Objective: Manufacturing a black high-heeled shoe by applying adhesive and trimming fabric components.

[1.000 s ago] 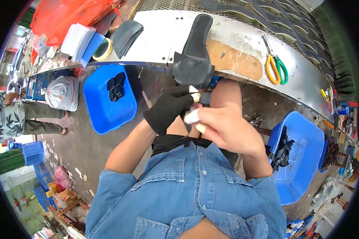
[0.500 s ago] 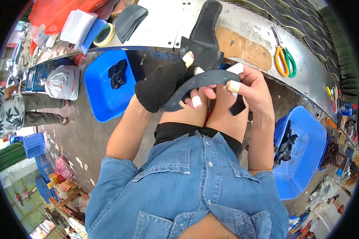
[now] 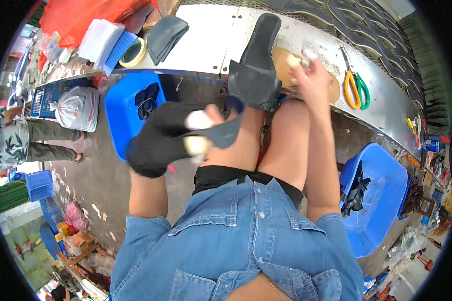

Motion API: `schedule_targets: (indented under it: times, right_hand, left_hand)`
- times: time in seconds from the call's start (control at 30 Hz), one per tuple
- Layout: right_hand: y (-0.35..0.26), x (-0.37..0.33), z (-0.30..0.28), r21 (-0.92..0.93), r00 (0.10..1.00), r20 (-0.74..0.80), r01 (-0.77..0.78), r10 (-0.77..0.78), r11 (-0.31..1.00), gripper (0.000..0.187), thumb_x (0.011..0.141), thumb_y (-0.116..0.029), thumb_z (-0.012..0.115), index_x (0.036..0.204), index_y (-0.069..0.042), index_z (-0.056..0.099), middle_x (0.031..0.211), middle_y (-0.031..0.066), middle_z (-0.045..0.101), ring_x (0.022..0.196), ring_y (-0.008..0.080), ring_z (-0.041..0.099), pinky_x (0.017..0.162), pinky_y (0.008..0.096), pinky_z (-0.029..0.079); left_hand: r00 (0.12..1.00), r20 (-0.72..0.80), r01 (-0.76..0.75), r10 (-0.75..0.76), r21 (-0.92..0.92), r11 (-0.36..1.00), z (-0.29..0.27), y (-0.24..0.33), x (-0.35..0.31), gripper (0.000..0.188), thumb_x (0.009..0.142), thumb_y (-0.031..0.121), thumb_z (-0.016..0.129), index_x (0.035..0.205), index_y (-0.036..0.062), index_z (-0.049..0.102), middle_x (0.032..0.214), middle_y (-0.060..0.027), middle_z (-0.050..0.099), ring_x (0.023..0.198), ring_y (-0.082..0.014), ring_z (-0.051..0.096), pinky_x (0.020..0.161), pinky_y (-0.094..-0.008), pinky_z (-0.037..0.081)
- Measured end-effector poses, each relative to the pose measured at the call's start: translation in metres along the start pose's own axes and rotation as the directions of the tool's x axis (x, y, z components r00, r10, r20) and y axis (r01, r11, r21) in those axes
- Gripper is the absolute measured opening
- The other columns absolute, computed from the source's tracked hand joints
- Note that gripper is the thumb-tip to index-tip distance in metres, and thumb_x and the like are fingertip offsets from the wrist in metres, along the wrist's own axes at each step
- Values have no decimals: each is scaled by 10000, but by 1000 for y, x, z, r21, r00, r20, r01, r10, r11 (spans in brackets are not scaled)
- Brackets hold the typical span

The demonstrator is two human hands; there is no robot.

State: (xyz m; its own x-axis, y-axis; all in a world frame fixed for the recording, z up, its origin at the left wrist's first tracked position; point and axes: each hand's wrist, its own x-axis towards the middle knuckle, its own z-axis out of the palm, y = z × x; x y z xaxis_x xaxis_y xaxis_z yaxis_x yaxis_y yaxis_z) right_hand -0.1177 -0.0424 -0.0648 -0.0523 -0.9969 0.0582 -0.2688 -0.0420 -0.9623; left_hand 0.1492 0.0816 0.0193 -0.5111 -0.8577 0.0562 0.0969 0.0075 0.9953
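Note:
My left hand, some fingertips wrapped in white tape, is closed around a black insole-shaped piece and a curved dark strap, both above my left thigh. The insole piece covers much of that hand. Over the bench's near edge is my right hand, its taped fingertips smeared by motion, so anything between them cannot be made out. Below those fingers lies a brown sole-shaped board. To its left rests a black sandal piece with a wide dark strap across its near end.
Yellow-and-green-handled scissors lie on the metal bench, right of the board. Stacked dark sheets and a tape roll sit left. Blue tubs with black pieces stand either side; someone in grey trousers is far left.
My right hand has let go of the strap and moved up and forward over the board. My left hand has drawn the insole piece and strap left and nearer to me.

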Motion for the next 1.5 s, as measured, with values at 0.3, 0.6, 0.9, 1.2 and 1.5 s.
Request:
schedule_targets:
  times: [0.3,0.6,0.9,1.2,1.5]
  right_hand:
    - [-21,56,67,-620,979,-196,-72,-65,781,661,623,-393,707,1060,68,527,964,245,610,905,364,612,798,428,488]
    - [-36,-28,-27,577,947,298,-78,-121,813,672,684,-297,715,1204,41,454,957,136,605,823,179,611,709,297,507]
    - [-46,-92,-56,634,969,247,-166,5,756,682,806,-470,639,1215,44,455,937,76,584,766,115,564,688,237,479]
    - [-55,-105,-44,552,922,380,-156,-80,819,557,825,-138,660,1285,54,413,1140,98,564,1066,139,523,928,287,408]
    - [-78,-103,-30,538,915,401,-201,-39,819,587,841,-115,603,1341,48,343,1213,116,523,1102,162,508,940,292,396]
  left_hand:
    - [757,-652,-10,45,57,998,-33,28,16,219,799,94,623,981,-27,614,830,-71,640,676,-129,602,621,-238,478]
    - [857,-510,-118,76,-50,992,-24,22,117,223,854,112,577,1041,-7,595,845,-88,648,654,-84,607,551,-190,514]
    - [925,-370,-95,85,-10,995,17,-3,142,211,820,56,632,1017,-18,652,843,-61,655,675,-77,614,580,-189,498]
    - [920,-386,31,-62,-87,996,28,-20,127,232,841,48,596,1066,4,637,934,-100,666,816,-124,641,717,-229,527]
    - [926,-375,-76,34,-97,992,33,-15,119,192,845,43,603,1025,11,660,854,-51,661,725,-81,602,631,-204,493]
